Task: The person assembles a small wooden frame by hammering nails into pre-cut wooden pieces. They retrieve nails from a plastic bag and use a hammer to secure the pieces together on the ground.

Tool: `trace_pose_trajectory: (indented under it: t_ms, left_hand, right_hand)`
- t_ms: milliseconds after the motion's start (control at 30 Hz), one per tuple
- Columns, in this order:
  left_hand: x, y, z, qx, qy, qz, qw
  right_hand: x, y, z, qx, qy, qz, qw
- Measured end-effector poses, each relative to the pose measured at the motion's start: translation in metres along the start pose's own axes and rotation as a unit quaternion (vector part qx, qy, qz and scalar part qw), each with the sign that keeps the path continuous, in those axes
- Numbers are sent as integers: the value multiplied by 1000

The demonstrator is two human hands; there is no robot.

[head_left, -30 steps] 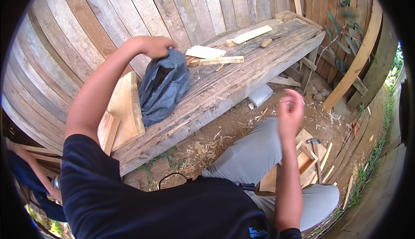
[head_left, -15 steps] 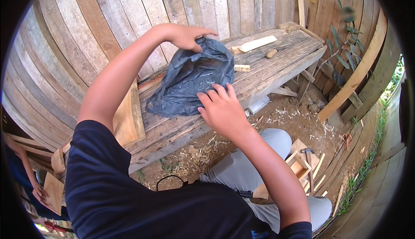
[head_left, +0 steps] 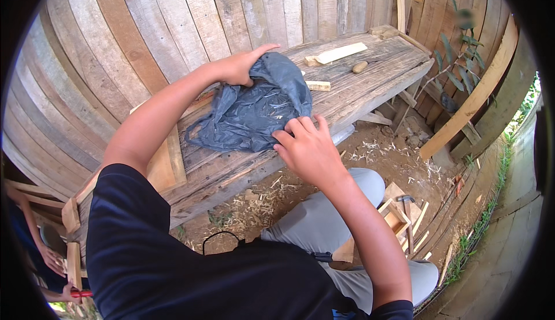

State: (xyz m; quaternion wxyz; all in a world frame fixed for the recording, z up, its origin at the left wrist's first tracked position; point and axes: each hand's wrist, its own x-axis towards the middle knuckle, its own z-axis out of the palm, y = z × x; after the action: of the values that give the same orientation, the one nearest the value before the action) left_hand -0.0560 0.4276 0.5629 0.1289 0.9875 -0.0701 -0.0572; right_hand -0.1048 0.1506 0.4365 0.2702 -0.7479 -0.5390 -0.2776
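A dark grey plastic bag [head_left: 231, 124] lies crumpled on the wooden bench [head_left: 370, 83], its mouth held wide. My left hand [head_left: 238, 68] grips the far left rim, thumb over the edge and index finger stretched out. At the near right rim my right hand [head_left: 306, 146] has its fingers curled onto the plastic. Inside the bag are several thin, pale, shiny pieces that look like nails [head_left: 276, 105]; they are too small to make out surely.
Light wood offcuts [head_left: 341, 53] and a brown, rounded piece [head_left: 360, 67] lie farther along the bench. A plank [head_left: 165, 161] rests at the left. On the shaving-strewn ground are a hammer [head_left: 406, 200] and a wooden frame [head_left: 394, 219]. Another person's hands [head_left: 53, 259] show at lower left.
My left hand has shifted slightly left and down with the rim. The fingers of my right hand have curled in onto the near edge. The other person's board has turned.
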Motion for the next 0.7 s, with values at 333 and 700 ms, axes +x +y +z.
trace_pose_trajectory:
  t_ms: [333,700]
  left_hand:
    - [-6,-8,13,76,63,88,991]
    - [9,-41,27,-44,40,86,995]
  right_hand:
    - [28,25,-1,-52,-40,39,997]
    - [40,47,12,9,-25,145,989]
